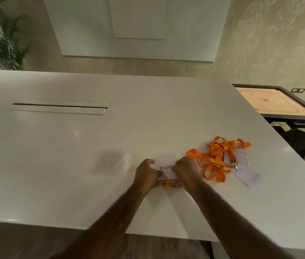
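Handling: card gripped at both side edges, low over the desk, near centre.
Left hand: fingers curled and clamped on the card's left edge.
Right hand: fingers curled and clamped on the card's right edge, covering part of the writing.
Card: white, with handwritten letters facing up and reading upside down to the camera. Judged to be held by two edges to keep it flat and square for fitting.
Strap: orange, with a metal clip, lying under the card's near edge between the wrists. Cannot tell whether it is attached to the card.
Pile: tangled orange lanyards just right of the right hand, with clips showing. Judged to be stock kept within reach of that hand.
Sleeve: clear plastic, flat on the desk to the left of the left hand and apart from it. Likely meant to take a card.
Holder: clear with a pale insert, at the right of the pile, partly under it.
Step judged: badge assembly, with the card being lined up and not yet in the sleeve.
Risk: the strap under the card could snag or lift its near edge.
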Demonstrator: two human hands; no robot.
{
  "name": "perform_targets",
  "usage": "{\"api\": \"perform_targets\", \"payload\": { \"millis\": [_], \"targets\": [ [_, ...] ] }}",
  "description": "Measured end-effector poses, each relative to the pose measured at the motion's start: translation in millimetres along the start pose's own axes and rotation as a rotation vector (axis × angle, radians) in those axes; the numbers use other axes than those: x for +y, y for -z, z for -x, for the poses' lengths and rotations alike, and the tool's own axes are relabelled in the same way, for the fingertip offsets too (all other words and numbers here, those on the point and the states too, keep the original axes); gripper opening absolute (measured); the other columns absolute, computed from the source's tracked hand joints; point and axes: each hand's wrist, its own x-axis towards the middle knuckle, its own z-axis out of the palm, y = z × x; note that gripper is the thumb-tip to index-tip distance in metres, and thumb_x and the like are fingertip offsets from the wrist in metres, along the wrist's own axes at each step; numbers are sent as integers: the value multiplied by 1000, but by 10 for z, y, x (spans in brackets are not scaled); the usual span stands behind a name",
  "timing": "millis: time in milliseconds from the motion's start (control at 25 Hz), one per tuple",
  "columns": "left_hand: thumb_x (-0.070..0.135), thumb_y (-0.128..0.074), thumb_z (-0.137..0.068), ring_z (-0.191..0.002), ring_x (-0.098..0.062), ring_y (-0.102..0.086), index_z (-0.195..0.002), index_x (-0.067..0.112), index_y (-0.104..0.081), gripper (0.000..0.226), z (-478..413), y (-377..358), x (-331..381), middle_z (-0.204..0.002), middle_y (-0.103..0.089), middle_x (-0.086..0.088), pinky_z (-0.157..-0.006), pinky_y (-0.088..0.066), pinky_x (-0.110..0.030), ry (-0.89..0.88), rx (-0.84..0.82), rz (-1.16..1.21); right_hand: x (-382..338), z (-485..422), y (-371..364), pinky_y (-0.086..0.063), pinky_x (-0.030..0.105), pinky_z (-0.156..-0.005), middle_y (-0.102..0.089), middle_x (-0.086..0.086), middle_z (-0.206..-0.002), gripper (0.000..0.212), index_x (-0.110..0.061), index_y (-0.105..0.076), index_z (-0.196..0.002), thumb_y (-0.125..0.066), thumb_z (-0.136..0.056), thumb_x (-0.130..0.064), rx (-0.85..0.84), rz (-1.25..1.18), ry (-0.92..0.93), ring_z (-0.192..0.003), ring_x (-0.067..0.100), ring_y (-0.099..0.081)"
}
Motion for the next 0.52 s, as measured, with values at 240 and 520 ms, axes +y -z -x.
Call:
{"api": "perform_targets", "payload": {
  "millis": [240, 520],
  "targets": [
    [11, -79, -84, -105, -32, -67, -137, 8, -50, 61, -6, 61, 93, -127, -61, -15, -73, -63, -48, 141, -42, 157, 5, -67, 72, -43, 29, -54, -59, 6, -70, 18, -11, -59, -70, -69, -77, 3, -66, -41, 50, -64, 19, -56],
    [22, -81, -84, -105, -29, -68, -139, 13, -49, 65, -153, 140, 200, -125, -65, -13, -84, -60, -43, 97, -81, 19, -137, -222, 300, -44, 23, -43, -69, 14, -94, 18, -9, -66, -104, -70, -87, -6, -326, 141, 123, -67, 18, -63]
  ]
}}
